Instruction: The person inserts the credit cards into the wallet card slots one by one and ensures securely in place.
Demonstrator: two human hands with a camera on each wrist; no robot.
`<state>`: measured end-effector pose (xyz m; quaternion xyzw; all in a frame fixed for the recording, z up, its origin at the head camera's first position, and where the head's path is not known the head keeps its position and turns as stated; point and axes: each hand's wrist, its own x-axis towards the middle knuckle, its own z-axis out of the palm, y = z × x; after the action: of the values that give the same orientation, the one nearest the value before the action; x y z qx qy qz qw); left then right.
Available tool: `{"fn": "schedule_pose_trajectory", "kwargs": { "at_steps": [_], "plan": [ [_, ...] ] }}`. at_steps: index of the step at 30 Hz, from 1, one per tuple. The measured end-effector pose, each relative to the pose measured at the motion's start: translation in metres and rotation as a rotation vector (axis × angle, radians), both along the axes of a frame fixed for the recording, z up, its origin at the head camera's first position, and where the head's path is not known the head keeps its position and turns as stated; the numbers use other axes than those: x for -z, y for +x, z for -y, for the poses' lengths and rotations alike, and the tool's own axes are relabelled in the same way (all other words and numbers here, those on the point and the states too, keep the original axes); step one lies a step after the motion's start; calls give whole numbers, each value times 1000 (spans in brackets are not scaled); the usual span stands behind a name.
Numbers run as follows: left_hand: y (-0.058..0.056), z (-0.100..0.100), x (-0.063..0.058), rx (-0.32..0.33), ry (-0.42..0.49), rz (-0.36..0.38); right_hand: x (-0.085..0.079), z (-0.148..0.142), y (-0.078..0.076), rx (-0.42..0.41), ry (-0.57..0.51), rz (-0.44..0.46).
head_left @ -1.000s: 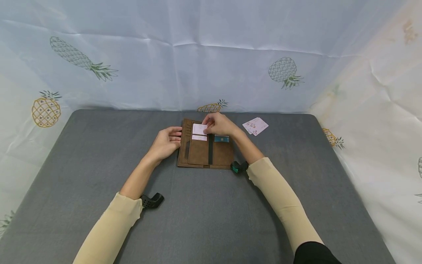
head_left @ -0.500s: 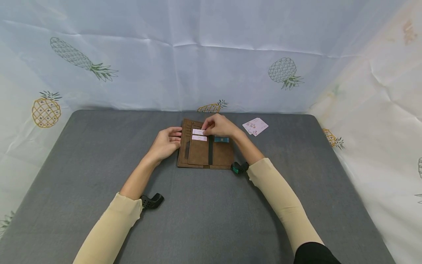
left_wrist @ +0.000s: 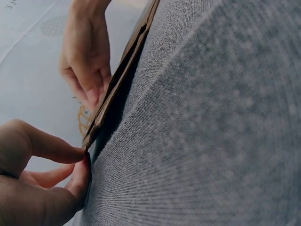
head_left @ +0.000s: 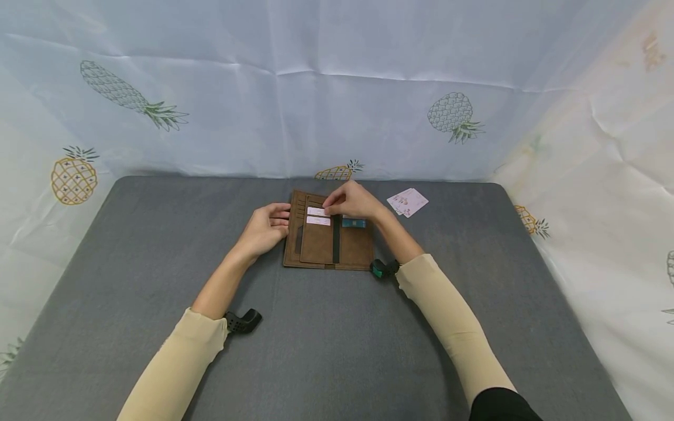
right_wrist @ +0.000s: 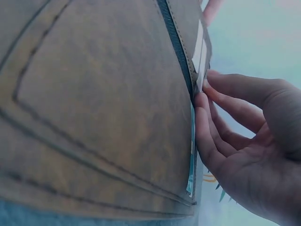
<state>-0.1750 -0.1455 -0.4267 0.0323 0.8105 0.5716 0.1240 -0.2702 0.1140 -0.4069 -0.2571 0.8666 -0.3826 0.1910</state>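
Note:
A brown wallet (head_left: pixel 317 248) lies unfolded on the grey table. Its left edge is pinched by my left hand (head_left: pixel 265 230), with thumb and finger meeting at the leather in the left wrist view. My right hand (head_left: pixel 355 202) reaches over the wallet's top and pinches a pale pink card (head_left: pixel 315 211), which sits mostly inside an upper slot. Just below, a second pink card (head_left: pixel 318 221) shows as a strip. A blue card (head_left: pixel 354 223) sits in the right half's slot, partly under my right hand. The pinched card's right end is hidden by my fingers.
Several loose pink cards (head_left: pixel 408 202) overlap on the table (head_left: pixel 316 362), right of the wallet. Behind the table's far edge hangs a white curtain (head_left: pixel 284 117) with a pineapple print. A dark band (head_left: pixel 336 242) runs down the wallet's middle.
The upper pink card has slid down into its slot, with much less of it showing than a second ago. My right hand stays close to it; my left hand has not moved.

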Motion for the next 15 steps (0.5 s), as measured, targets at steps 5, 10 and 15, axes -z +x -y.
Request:
{"fn": "schedule_pose_trajectory", "kwargs": {
  "at_steps": [5, 10, 15],
  "plan": [
    [0, -1, 0, 1, -3, -1, -1, -10, 1, 24, -12, -9],
    [1, -1, -1, 1, -3, 12, -4, -25, 2, 72, -20, -3],
    [1, -2, -1, 7, -7, 7, -7, -43, 4, 129, -41, -23]
  ]
}}
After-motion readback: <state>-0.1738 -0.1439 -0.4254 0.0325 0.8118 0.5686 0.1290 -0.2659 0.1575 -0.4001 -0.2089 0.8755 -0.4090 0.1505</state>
